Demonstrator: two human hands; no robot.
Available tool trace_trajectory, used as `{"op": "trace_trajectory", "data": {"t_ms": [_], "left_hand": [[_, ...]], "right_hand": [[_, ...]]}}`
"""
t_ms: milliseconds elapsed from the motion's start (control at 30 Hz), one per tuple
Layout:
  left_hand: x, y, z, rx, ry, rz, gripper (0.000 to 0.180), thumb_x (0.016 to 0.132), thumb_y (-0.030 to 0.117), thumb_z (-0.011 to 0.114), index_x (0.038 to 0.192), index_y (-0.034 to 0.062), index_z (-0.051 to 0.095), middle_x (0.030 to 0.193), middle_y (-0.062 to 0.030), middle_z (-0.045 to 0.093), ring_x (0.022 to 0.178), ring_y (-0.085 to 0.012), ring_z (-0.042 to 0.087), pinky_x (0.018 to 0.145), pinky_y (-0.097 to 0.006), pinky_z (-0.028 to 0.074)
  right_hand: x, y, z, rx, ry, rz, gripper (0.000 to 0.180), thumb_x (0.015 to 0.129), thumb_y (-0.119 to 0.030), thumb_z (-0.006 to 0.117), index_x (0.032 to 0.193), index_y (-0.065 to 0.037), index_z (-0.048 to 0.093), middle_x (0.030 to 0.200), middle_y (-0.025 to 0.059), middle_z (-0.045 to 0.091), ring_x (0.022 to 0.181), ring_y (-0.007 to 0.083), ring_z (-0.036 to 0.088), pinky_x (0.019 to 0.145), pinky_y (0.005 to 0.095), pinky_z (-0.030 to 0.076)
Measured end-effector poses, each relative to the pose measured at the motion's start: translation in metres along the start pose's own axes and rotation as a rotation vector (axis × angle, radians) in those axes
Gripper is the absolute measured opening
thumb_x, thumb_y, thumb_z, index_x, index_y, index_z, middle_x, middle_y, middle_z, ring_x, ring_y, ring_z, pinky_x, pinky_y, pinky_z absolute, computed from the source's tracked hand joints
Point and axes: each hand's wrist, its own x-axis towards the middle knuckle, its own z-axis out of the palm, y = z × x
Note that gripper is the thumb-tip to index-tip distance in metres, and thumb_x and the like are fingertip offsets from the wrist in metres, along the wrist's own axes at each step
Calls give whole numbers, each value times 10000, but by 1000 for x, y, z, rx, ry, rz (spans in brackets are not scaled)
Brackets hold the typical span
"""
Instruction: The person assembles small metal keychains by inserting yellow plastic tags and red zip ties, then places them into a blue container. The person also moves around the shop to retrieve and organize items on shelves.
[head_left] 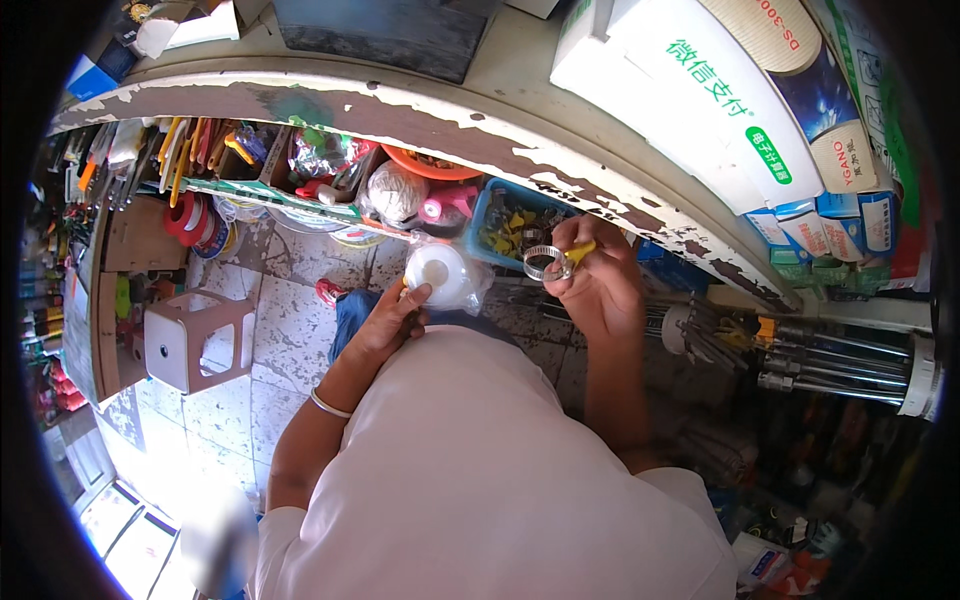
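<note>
My left hand (pixel 388 328) is closed on a white roll (pixel 436 270) in a clear plastic wrapper, its thumb lying against the roll's near side. Pinched in the fingers of my right hand (pixel 603 285) is a metal hose clamp (pixel 540 264) with a yellow thumb-turn handle. The clamp's ring faces left, apart from the roll. Just beyond both hands, a blue plastic bin (pixel 483 212) contains several more yellow-handled pieces and dark metal parts.
A peeling counter edge (pixel 350 103) curves above the bins, with a white box (pixel 680 90) on top. An orange bowl (pixel 430 168) sits beside the blue bin. At left, a plastic stool (pixel 190 345) stands on the tiled floor; metal hoses (pixel 840 368) lie at right.
</note>
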Motion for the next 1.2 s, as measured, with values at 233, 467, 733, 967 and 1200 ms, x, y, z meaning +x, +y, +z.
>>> {"op": "trace_trajectory", "data": {"t_ms": [233, 467, 733, 967, 1200], "left_hand": [[-1, -1, -1, -10, 9, 3, 452, 844, 335, 694, 1195, 139, 487, 833, 36, 479, 644, -70, 464, 505, -198, 353], [-2, 1, 0, -13, -10, 5, 444, 843, 340, 695, 1179, 138, 486, 827, 39, 469, 650, -65, 458, 507, -194, 353], [-2, 2, 3, 18, 8, 16, 472, 839, 356, 685, 1177, 104, 473, 858, 35, 502, 660, -39, 437, 499, -167, 355], [2, -2, -1, -9, -8, 19, 445, 852, 339, 675, 1181, 112, 479, 833, 46, 514, 650, -28, 463, 495, -153, 369], [-4, 3, 5, -2, 1, 36, 443, 850, 341, 675, 1182, 118, 484, 858, 51, 513, 661, -30, 456, 498, -150, 367]], "right_hand": [[-5, -1, 16, -112, -169, -56, 173, 841, -142, 596, 839, -52, 447, 1008, 157, 490, 801, 217, 609, 692, 340, 523], [-10, -2, 30, -647, -191, -220, 304, 714, 104, 714, 820, -50, 475, 892, 174, 577, 758, 191, 636, 664, 283, 565], [-21, -2, 48, -830, -110, -352, 317, 704, 151, 689, 923, -17, 532, 960, 173, 631, 871, 209, 644, 878, 365, 477], [-15, -10, 59, -1284, -251, -465, 555, 661, 179, 717, 1141, 20, 488, 1135, 263, 563, 945, 270, 660, 723, 310, 589], [-8, -6, 63, -1438, -254, -562, 553, 654, 151, 741, 1134, 30, 495, 1187, 283, 544, 891, 243, 674, 704, 287, 588]]}}
